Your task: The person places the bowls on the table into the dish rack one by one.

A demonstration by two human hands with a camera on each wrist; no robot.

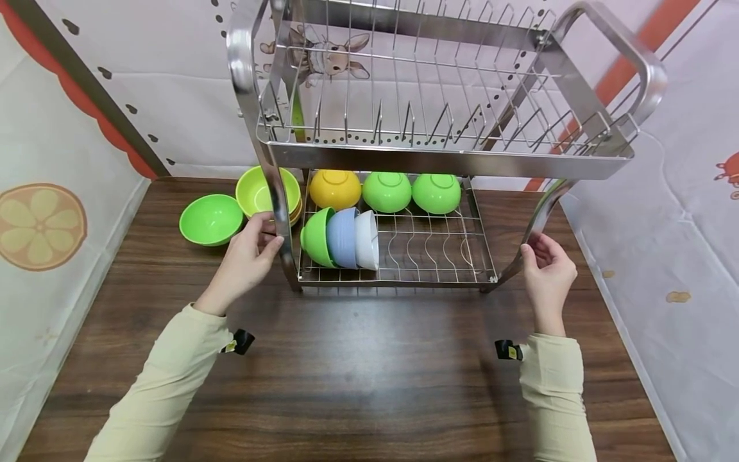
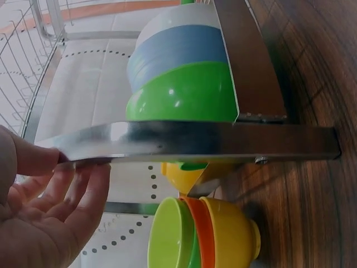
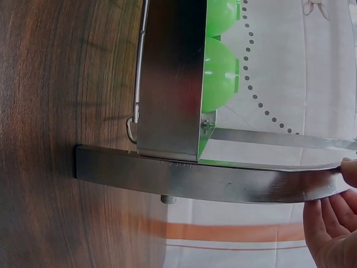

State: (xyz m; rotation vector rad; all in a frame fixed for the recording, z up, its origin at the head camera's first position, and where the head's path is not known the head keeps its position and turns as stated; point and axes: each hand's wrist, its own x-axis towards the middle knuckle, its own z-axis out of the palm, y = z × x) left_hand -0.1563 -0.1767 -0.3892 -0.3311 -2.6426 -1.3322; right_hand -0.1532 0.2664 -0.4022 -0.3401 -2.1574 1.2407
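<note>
A two-tier metal dish rack [image 1: 450, 163] stands on the wooden table. My left hand [image 1: 249, 255] pinches its left front leg between thumb and fingers; the left wrist view shows the thumb on one face of the leg [image 2: 167, 142] and the fingers on the other. On the opposite side, my right hand [image 1: 548, 273] grips the right front leg [image 3: 240, 181] the same way. The lower tier holds a green bowl [image 1: 316, 239], a blue bowl [image 1: 343, 239] and a white bowl [image 1: 367, 240] on edge. Behind them sit an upturned yellow bowl [image 1: 335, 190] and two upturned green bowls [image 1: 387, 194].
Left of the rack, a green bowl [image 1: 211, 220] stands on the table [image 1: 358, 372] beside a stack of bowls [image 1: 254, 192] topped by a yellow-green one. The upper tier [image 1: 416, 96] carries wire dividers. Printed cloth walls [image 1: 190, 109] border the table at the back and sides.
</note>
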